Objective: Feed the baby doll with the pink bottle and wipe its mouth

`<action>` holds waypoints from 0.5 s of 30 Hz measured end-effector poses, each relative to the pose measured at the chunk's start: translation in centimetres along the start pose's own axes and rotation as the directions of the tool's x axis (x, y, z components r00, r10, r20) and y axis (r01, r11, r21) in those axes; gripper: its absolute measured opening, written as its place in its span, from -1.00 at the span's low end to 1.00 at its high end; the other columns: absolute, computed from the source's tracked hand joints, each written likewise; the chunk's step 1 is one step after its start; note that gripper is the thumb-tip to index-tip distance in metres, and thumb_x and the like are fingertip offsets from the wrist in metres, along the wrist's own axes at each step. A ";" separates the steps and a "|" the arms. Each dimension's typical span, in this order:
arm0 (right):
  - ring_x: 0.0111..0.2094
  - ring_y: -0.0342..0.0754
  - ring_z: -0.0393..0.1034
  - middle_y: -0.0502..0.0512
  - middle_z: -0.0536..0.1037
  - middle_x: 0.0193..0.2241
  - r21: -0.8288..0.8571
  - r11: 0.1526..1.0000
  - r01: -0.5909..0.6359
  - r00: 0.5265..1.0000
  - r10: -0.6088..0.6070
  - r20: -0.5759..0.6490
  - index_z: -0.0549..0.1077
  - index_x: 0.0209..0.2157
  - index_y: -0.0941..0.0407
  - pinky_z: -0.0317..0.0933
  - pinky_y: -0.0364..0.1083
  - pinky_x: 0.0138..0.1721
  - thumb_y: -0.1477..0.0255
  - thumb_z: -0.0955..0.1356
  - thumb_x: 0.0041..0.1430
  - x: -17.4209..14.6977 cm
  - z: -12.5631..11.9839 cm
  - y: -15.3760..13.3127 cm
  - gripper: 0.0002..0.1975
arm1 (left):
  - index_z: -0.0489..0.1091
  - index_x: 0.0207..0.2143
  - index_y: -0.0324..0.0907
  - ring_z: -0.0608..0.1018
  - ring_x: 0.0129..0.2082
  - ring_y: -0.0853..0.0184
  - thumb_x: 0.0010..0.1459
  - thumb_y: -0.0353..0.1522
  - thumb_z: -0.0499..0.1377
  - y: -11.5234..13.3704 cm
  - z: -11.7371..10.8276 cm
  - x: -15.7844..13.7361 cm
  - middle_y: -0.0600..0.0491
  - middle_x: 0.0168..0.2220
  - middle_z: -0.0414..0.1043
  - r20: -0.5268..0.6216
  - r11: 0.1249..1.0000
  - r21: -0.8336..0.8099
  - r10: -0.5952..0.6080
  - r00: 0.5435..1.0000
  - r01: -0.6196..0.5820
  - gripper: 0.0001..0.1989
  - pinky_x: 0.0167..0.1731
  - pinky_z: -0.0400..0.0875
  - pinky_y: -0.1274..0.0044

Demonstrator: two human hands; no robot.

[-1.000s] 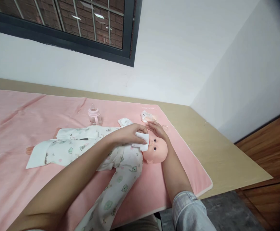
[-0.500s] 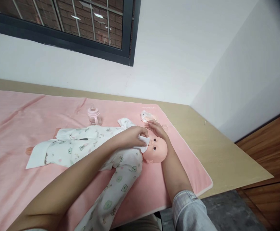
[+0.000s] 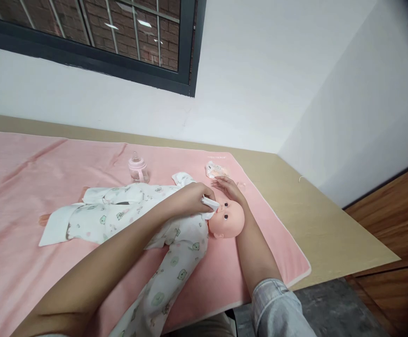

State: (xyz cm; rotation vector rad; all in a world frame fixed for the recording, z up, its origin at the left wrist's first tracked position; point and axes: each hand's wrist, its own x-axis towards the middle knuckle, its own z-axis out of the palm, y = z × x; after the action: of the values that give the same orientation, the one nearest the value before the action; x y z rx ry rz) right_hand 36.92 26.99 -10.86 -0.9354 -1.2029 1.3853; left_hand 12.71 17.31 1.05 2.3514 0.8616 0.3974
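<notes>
A baby doll point(image 3: 232, 219) in white printed pajamas point(image 3: 185, 248) lies on its back on a pink blanket point(image 3: 218, 276), its head to the right. My left hand point(image 3: 193, 199) is closed on a folded white tissue point(image 3: 210, 203), held against the doll's face around the mouth. Beyond the doll's head, my right hand point(image 3: 228, 187) rests with fingers stretched out, the forearm running along the crown. Its fingertips are close to a small clear plastic packet point(image 3: 215, 169); I cannot tell whether they touch it.
A pink-capped baby bottle point(image 3: 138, 169) stands upright on the blanket behind the doll. The wooden tabletop point(image 3: 295, 210) shows along the back and right, with a white wall point(image 3: 239, 93) and a dark-framed window point(image 3: 186, 56) behind. Wooden panelling point(image 3: 393, 215) is at far right.
The tissue in my left hand has turned and looks narrower, more edge-on, at the doll's mouth. My right hand and the doll stay nearly where they were.
</notes>
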 end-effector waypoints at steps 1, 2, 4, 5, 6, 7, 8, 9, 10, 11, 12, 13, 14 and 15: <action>-0.19 -0.04 0.52 0.06 0.62 -0.27 0.001 1.000 -0.002 1.000 0.002 -0.004 0.52 -0.23 0.08 0.26 0.05 0.14 0.24 0.52 -0.12 0.0 0.0 0.0 -0.62 | 0.55 -0.34 -0.14 0.49 -0.42 0.31 -0.01 -0.33 0.17 0.0 0.0 0.0 0.11 -0.41 0.55 -0.004 1.000 0.002 0.009 1.000 -0.009 -0.81 -0.45 0.22 0.56; -0.19 -0.05 0.53 0.06 0.62 -0.28 0.002 1.000 -0.004 1.000 0.004 -0.007 0.52 -0.23 0.08 0.26 0.05 0.14 0.24 0.53 -0.12 0.0 0.0 0.0 -0.62 | 0.56 -0.34 -0.14 0.51 -0.40 0.31 -0.01 -0.33 0.17 0.0 -0.1 0.0 0.10 -0.39 0.56 -0.009 1.000 0.004 0.022 1.000 -0.022 -0.81 -0.43 0.24 0.56; -0.20 -0.05 0.53 0.06 0.62 -0.29 0.003 1.000 -0.005 1.000 0.005 -0.011 0.52 -0.24 0.08 0.26 0.05 0.14 0.25 0.53 -0.13 0.1 0.0 0.0 -0.62 | 0.56 -0.34 -0.14 0.54 -0.35 0.29 -0.01 -0.32 0.18 -0.1 -0.3 -0.1 0.09 -0.33 0.59 -0.023 0.999 -0.001 0.052 0.998 -0.052 -0.80 -0.37 0.28 0.56; -0.20 -0.05 0.53 0.06 0.62 -0.29 0.002 1.000 -0.003 1.000 0.003 -0.012 0.52 -0.24 0.08 0.26 0.05 0.14 0.25 0.53 -0.13 0.1 0.0 0.1 -0.62 | 0.57 -0.34 -0.14 0.55 -0.32 0.27 -0.01 -0.32 0.19 -0.2 -0.3 0.0 0.08 -0.31 0.60 -0.028 0.998 -0.005 0.062 0.998 -0.062 -0.80 -0.34 0.30 0.56; -0.20 -0.04 0.53 0.06 0.62 -0.29 0.000 1.000 -0.001 1.000 0.001 -0.011 0.52 -0.24 0.08 0.26 0.06 0.15 0.25 0.53 -0.13 0.1 0.0 0.1 -0.63 | 0.57 -0.33 -0.14 0.56 -0.30 0.26 -0.01 -0.31 0.20 -0.3 -0.4 0.0 0.07 -0.30 0.60 -0.031 0.998 -0.007 0.066 0.997 -0.066 -0.80 -0.33 0.31 0.55; -0.20 -0.04 0.52 0.05 0.62 -0.29 -0.002 1.000 0.003 1.000 -0.003 -0.009 0.52 -0.24 0.08 0.26 0.07 0.15 0.25 0.53 -0.12 0.1 0.0 0.1 -0.63 | 0.57 -0.33 -0.14 0.56 -0.29 0.25 -0.02 -0.30 0.21 -0.3 -0.4 0.0 0.06 -0.29 0.61 -0.029 0.998 -0.007 0.066 0.997 -0.066 -0.80 -0.31 0.32 0.55; -0.19 -0.04 0.52 0.05 0.62 -0.29 -0.003 1.000 0.006 1.000 -0.006 -0.006 0.52 -0.24 0.07 0.26 0.07 0.15 0.25 0.53 -0.12 0.1 -0.1 0.2 -0.63 | 0.58 -0.33 -0.14 0.57 -0.28 0.24 -0.03 -0.30 0.21 -0.4 -0.3 0.1 0.05 -0.28 0.61 -0.027 0.998 -0.006 0.064 0.998 -0.064 -0.80 -0.31 0.33 0.55; -0.19 -0.04 0.52 0.05 0.62 -0.29 -0.003 1.000 0.008 1.000 -0.008 -0.003 0.52 -0.24 0.07 0.26 0.07 0.15 0.25 0.53 -0.12 0.1 -0.1 0.2 -0.63 | 0.58 -0.33 -0.14 0.57 -0.28 0.24 -0.03 -0.31 0.21 -0.5 -0.3 0.1 0.05 -0.28 0.61 -0.026 0.998 -0.005 0.063 0.998 -0.063 -0.80 -0.30 0.33 0.54; -0.19 -0.04 0.53 0.06 0.62 -0.28 -0.002 1.000 0.009 1.000 -0.009 0.001 0.53 -0.24 0.07 0.26 0.07 0.15 0.25 0.52 -0.11 0.1 -0.1 0.2 -0.63 | 0.58 -0.34 -0.14 0.57 -0.28 0.23 -0.03 -0.31 0.21 -0.6 -0.2 0.2 0.05 -0.28 0.61 -0.025 0.998 -0.004 0.062 0.998 -0.062 -0.80 -0.30 0.33 0.54; -0.20 -0.04 0.53 0.06 0.62 -0.27 -0.001 1.000 0.010 1.000 -0.010 0.003 0.53 -0.23 0.08 0.26 0.07 0.14 0.26 0.52 -0.11 0.1 -0.1 0.2 -0.64 | 0.58 -0.34 -0.14 0.57 -0.28 0.23 -0.03 -0.32 0.21 -0.7 -0.2 0.2 0.05 -0.28 0.61 -0.026 0.998 -0.005 0.063 0.998 -0.063 -0.80 -0.30 0.34 0.54; -0.20 -0.04 0.53 0.07 0.62 -0.27 0.000 1.000 0.009 1.000 -0.009 0.004 0.53 -0.23 0.08 0.26 0.06 0.14 0.26 0.52 -0.11 0.1 -0.1 0.2 -0.63 | 0.58 -0.34 -0.13 0.57 -0.28 0.24 -0.03 -0.32 0.21 -0.7 -0.2 0.2 0.05 -0.28 0.61 -0.032 0.998 -0.006 0.064 0.997 -0.065 -0.80 -0.30 0.34 0.54; -0.19 -0.04 0.53 0.07 0.62 -0.27 0.001 1.000 0.008 1.000 -0.008 0.004 0.53 -0.23 0.08 0.26 0.06 0.14 0.26 0.52 -0.11 0.2 -0.2 0.3 -0.63 | 0.58 -0.33 -0.13 0.58 -0.28 0.24 -0.03 -0.33 0.21 -0.7 -0.2 0.2 0.05 -0.27 0.61 -0.039 0.998 -0.007 0.066 0.997 -0.066 -0.80 -0.29 0.34 0.54; -0.19 -0.04 0.53 0.07 0.62 -0.27 0.001 1.000 0.007 1.000 -0.007 0.004 0.53 -0.23 0.08 0.26 0.06 0.14 0.26 0.52 -0.11 0.2 -0.2 0.3 -0.63 | 0.59 -0.33 -0.13 0.58 -0.29 0.25 -0.03 -0.34 0.21 -0.7 -0.2 0.2 0.06 -0.27 0.61 -0.048 0.997 -0.008 0.070 0.996 -0.070 -0.80 -0.29 0.35 0.54; -0.19 -0.04 0.53 0.06 0.62 -0.27 -0.001 1.000 0.006 1.000 -0.006 0.004 0.52 -0.23 0.08 0.25 0.06 0.14 0.26 0.52 -0.11 0.2 -0.2 0.2 -0.63 | 0.59 -0.33 -0.13 0.58 -0.29 0.25 -0.03 -0.35 0.21 -0.7 -0.2 0.2 0.06 -0.27 0.61 -0.056 0.997 -0.008 0.077 0.995 -0.078 -0.80 -0.28 0.35 0.54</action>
State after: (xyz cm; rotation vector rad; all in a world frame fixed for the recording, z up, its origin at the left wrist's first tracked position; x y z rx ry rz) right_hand 37.01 27.18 -11.12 -0.9298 -1.2086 1.3819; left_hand 12.44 18.00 0.80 2.3800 0.7940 0.5001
